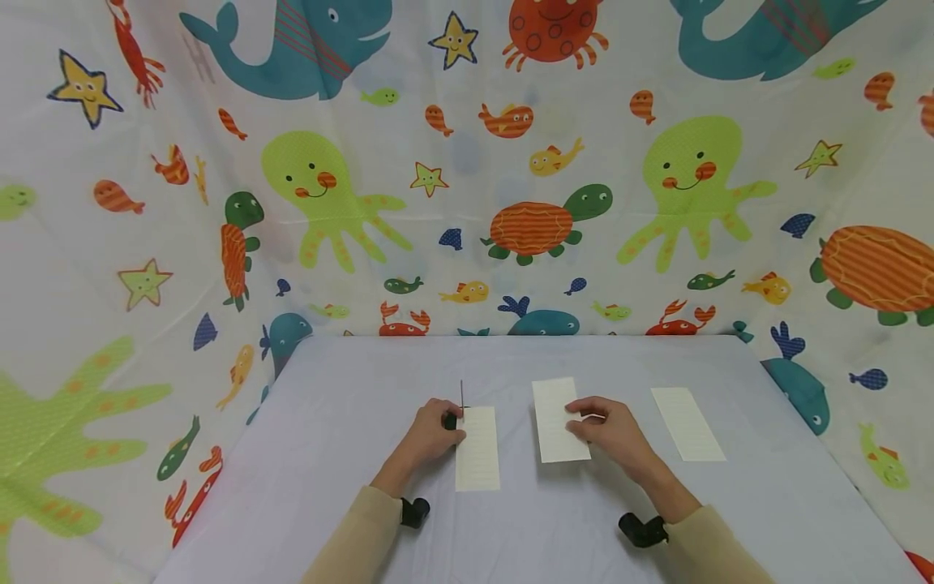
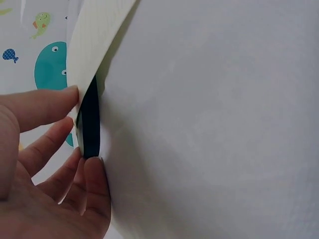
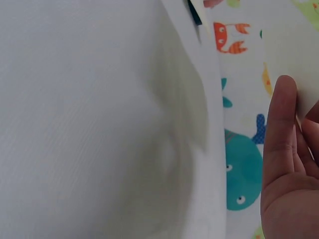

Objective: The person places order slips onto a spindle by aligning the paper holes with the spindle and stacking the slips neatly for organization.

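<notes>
A cream lined paper sheet (image 1: 477, 456) lies at the middle of the table, its upper left edge pinched by my left hand (image 1: 429, 431). Under that edge is a dark, narrow piece (image 2: 91, 122), touched by the left fingertips; a thin dark line sticks up beside it in the head view. Its kind I cannot tell. My right hand (image 1: 615, 434) holds a second lined sheet (image 1: 556, 422) by its right edge, thumb and fingers on either side. This sheet is raised and tilted, with a shadow below it. In the right wrist view the sheet (image 3: 289, 55) is partly cut off.
A third cream lined sheet (image 1: 689, 424) lies flat at the right of the white-covered table (image 1: 328, 430). Behind and at both sides hangs a curtain (image 1: 452, 219) printed with sea animals. A black wrist camera (image 1: 642, 530) sits on each sleeve cuff.
</notes>
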The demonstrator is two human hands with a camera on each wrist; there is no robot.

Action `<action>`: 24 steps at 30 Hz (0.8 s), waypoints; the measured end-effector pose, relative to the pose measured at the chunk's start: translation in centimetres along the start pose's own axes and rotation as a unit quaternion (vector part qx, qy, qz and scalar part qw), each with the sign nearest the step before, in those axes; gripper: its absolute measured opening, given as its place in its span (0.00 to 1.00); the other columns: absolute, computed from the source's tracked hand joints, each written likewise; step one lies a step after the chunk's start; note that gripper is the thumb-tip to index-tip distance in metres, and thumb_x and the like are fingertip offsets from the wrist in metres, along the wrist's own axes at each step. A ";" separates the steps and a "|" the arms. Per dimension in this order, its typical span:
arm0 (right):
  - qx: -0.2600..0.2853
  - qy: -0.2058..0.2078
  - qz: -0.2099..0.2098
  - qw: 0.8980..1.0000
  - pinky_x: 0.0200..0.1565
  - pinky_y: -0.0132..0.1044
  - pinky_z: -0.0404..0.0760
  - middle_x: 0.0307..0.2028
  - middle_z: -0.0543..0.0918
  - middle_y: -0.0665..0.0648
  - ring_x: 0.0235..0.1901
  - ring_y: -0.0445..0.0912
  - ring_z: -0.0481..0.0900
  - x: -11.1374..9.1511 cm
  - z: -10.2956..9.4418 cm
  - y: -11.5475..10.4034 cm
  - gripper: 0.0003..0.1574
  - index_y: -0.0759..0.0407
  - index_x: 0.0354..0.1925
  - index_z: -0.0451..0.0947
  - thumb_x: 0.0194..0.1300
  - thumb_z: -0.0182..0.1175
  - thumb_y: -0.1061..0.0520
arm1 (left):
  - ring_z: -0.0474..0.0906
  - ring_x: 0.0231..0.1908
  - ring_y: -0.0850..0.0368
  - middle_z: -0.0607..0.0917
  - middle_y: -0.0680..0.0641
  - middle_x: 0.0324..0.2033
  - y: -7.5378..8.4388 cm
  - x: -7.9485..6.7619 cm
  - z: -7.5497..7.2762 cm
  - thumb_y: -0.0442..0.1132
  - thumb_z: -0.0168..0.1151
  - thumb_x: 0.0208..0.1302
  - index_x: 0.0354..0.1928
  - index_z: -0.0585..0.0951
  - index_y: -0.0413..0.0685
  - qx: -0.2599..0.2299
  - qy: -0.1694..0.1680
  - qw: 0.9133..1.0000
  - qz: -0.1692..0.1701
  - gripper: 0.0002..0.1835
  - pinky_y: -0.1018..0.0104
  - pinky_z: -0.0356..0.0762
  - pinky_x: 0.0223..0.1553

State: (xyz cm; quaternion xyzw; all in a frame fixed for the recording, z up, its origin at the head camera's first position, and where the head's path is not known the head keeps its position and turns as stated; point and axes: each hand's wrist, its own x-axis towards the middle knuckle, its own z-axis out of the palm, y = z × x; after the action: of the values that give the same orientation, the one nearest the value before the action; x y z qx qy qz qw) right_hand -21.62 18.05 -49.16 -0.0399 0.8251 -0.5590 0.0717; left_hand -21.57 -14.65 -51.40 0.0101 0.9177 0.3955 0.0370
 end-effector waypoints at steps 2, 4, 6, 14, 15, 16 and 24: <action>0.005 -0.002 -0.003 1.000 0.40 0.33 0.79 0.48 0.80 0.59 0.39 0.49 0.78 0.0 0.4 -0.2 0.20 0.61 0.52 0.83 0.63 0.71 0.56 | 0.71 0.51 0.45 0.77 0.40 0.52 0.0 -0.1 0.0 0.36 0.71 0.60 0.48 0.81 0.43 -0.001 0.000 1.000 0.004 0.14 0.44 0.72 0.58; 0.007 -0.005 -0.006 1.000 0.40 0.33 0.79 0.48 0.80 0.59 0.39 0.49 0.78 0.0 0.8 -0.6 0.20 0.61 0.52 0.83 0.63 0.72 0.56 | 0.71 0.50 0.45 0.77 0.40 0.52 -0.1 -0.2 0.0 0.36 0.71 0.60 0.47 0.82 0.43 -0.003 0.002 1.000 0.007 0.14 0.44 0.72 0.58; 0.007 -0.006 -0.010 1.000 0.40 0.33 0.79 0.48 0.80 0.59 0.39 0.49 0.79 0.0 1.1 -1.0 0.20 0.61 0.51 0.83 0.63 0.72 0.55 | 0.71 0.50 0.45 0.77 0.40 0.51 -0.2 -0.2 0.0 0.35 0.71 0.60 0.47 0.82 0.42 -0.004 0.003 1.000 0.010 0.14 0.45 0.72 0.57; 0.032 -0.009 -0.019 0.999 0.39 0.33 0.79 0.48 0.81 0.59 0.37 0.48 0.79 -0.3 2.1 -2.5 0.19 0.61 0.51 0.83 0.62 0.72 0.57 | 0.72 0.48 0.46 0.78 0.39 0.50 -0.4 -0.5 -0.1 0.33 0.69 0.60 0.47 0.82 0.40 0.000 0.014 0.999 0.030 0.13 0.46 0.72 0.55; 0.035 -0.010 -0.022 0.999 0.39 0.32 0.79 0.47 0.81 0.59 0.37 0.49 0.79 -0.3 2.2 -2.6 0.19 0.61 0.51 0.83 0.63 0.72 0.57 | 0.73 0.48 0.47 0.78 0.40 0.50 -0.4 -0.6 -0.2 0.34 0.69 0.61 0.47 0.82 0.40 0.002 0.016 0.999 0.028 0.13 0.46 0.73 0.55; 0.036 -0.010 -0.024 0.999 0.39 0.32 0.79 0.47 0.81 0.59 0.37 0.49 0.79 -0.2 2.4 -2.8 0.19 0.61 0.51 0.83 0.63 0.72 0.57 | 0.73 0.48 0.47 0.78 0.40 0.50 -0.4 -0.7 -0.2 0.34 0.69 0.62 0.47 0.82 0.41 0.003 0.019 1.000 0.024 0.13 0.47 0.73 0.55; 0.054 -0.012 -0.049 0.997 0.38 0.31 0.80 0.47 0.81 0.59 0.38 0.50 0.78 0.1 3.4 -3.8 0.18 0.60 0.51 0.84 0.62 0.72 0.58 | 0.77 0.47 0.48 0.81 0.43 0.47 0.4 -1.0 -0.9 0.36 0.67 0.66 0.47 0.83 0.42 0.013 0.045 0.999 0.001 0.10 0.50 0.76 0.49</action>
State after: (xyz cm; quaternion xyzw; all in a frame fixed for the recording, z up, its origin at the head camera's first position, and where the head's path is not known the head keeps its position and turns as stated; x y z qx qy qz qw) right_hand -21.24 13.47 -46.93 -0.0831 0.7897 -0.6053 0.0561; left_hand -20.66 -15.11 -50.43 -0.0062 0.9236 0.3834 -0.0051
